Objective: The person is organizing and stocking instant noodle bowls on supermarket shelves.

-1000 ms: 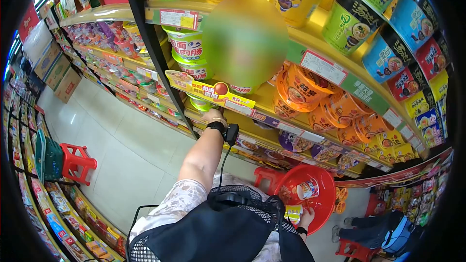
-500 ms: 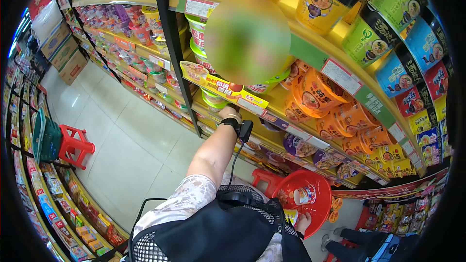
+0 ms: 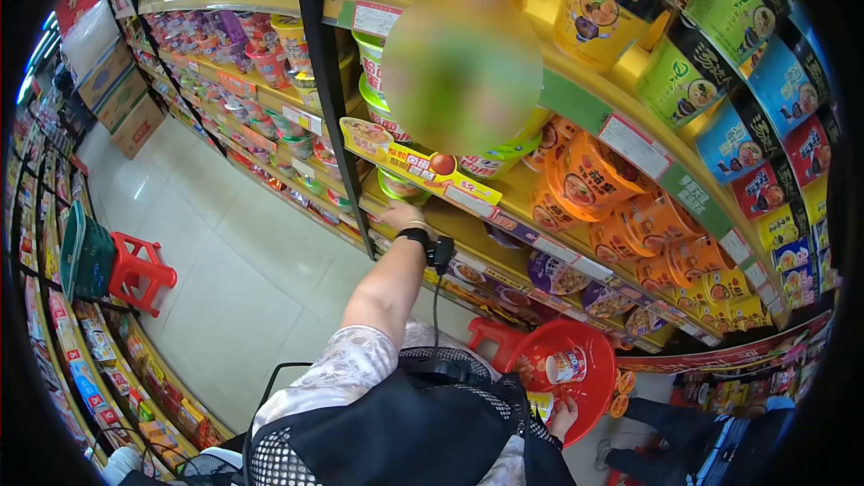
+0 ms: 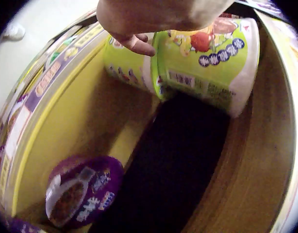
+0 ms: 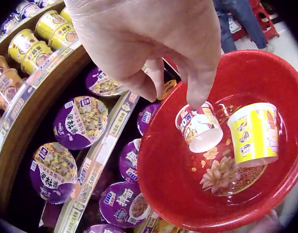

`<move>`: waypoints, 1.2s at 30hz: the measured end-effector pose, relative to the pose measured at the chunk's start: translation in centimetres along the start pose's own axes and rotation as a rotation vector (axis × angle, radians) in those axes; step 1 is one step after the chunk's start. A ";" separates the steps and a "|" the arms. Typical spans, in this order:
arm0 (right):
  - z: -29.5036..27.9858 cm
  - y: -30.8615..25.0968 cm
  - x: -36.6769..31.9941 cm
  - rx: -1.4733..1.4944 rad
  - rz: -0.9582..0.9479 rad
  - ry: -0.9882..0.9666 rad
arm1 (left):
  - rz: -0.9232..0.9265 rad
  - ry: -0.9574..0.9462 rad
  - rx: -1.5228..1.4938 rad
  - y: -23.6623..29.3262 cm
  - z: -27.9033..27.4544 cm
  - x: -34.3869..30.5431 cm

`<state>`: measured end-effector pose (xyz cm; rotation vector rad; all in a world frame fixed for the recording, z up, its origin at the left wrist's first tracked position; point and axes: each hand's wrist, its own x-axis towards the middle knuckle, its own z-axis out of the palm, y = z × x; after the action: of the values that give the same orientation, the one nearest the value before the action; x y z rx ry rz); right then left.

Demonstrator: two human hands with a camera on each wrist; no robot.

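Note:
On a shelf of instant noodles, my left hand (image 3: 402,214) reaches in beside a green noodle cup (image 3: 402,187). In the left wrist view, bent fingers of that hand (image 4: 163,17) have their tips at the rim where two green noodle cups (image 4: 205,73) meet; the rest of its grasp is hidden. My right hand (image 5: 154,43) hangs over a red basin (image 5: 156,170), fingers loosely bent and its palm side hidden. Inside the basin lie a white-and-red noodle cup (image 5: 200,128), right under the fingertips in this view, and a yellow noodle cup (image 5: 253,136).
Purple noodle bowls (image 3: 555,272) and orange noodle bowls (image 3: 585,178) fill the shelves to the right. A red stool (image 3: 493,335) stands by the basin. Behind are another stool (image 3: 141,274) and a green basket (image 3: 88,256). A person (image 3: 693,436) is at the lower right.
The left hand shifts left and out toward the shelf's front edge compared with half a second ago. The right hand stays by the basin. The person at the right has moved lower in view.

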<state>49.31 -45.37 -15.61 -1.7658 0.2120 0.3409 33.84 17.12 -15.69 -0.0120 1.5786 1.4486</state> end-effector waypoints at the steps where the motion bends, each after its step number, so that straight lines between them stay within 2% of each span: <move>1: -0.2 0.6 0.4 -0.018 -0.025 0.017 | 0.092 -0.073 -0.085 1.1 -0.3 0.8; 2: -0.2 1.1 0.8 -0.018 -0.024 0.014 | 0.094 -0.071 -0.086 2.4 -0.9 1.0; 4: -0.2 1.8 1.1 -0.002 -0.027 0.020 | 0.065 -0.463 0.034 6.0 -2.4 -0.1; 5: 0.0 1.7 0.9 -0.002 -0.026 0.018 | 0.029 -0.505 0.083 6.9 -2.8 0.1; 6: 0.2 1.5 0.6 -0.017 -0.008 0.026 | 0.031 -0.504 0.083 6.9 -2.9 0.8; 8: 0.6 1.2 0.6 -0.033 0.012 0.032 | 0.188 -0.508 0.305 6.5 -2.8 2.3; 10: 0.9 0.7 0.8 -0.008 0.011 0.033 | 0.176 -0.533 0.248 6.0 -2.8 3.0; 13: 1.2 -0.4 0.9 -0.072 0.004 -0.015 | 0.220 -0.548 0.340 5.9 -3.3 3.2; 15: 1.0 0.0 2.0 -0.091 0.013 -0.048 | 0.151 -0.606 0.283 6.3 -3.7 2.7; 16: 0.8 0.4 2.3 -0.110 0.019 -0.082 | 0.151 -0.607 0.287 6.5 -3.8 2.4; 18: 1.4 -0.4 1.1 -0.110 0.019 -0.080 | 0.033 -0.578 0.165 6.7 -3.8 1.7; 22: 2.3 -0.9 -0.7 -0.106 0.050 -0.038 | 0.008 -0.567 0.259 8.7 -4.2 1.0; 24: 2.2 -0.3 -1.3 -0.094 0.062 -0.008 | 0.809 -0.186 0.535 9.7 -4.2 0.6; 26: 1.6 0.2 -1.2 -0.117 0.090 -0.020 | 0.761 -0.366 0.183 11.5 -4.2 0.2; 27: 1.1 0.7 -0.8 -0.116 0.093 -0.019 | 0.638 -0.449 0.157 12.7 -4.3 0.2; 28: 0.6 1.4 -0.2 -0.109 0.092 -0.036 | 0.639 -0.450 0.160 13.3 -4.4 -0.2; 30: 0.5 2.4 0.2 -0.101 0.094 -0.052 | 0.402 -0.747 0.210 17.3 -5.7 -4.0; 31: 0.7 2.8 0.2 -0.097 0.075 -0.027 | 0.427 -0.820 0.222 16.8 -5.4 -2.6; 35: 1.9 2.7 -0.9 -0.079 0.075 -0.028 | 0.360 -0.850 0.254 18.0 -5.3 -3.3; 36: 1.9 3.4 -0.7 -0.073 0.083 -0.018 | 0.342 -0.810 0.235 18.2 -5.1 -3.9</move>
<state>47.37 -44.32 -18.83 -1.8284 0.2631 0.4291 22.35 16.34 -0.21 0.9065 1.0771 1.2607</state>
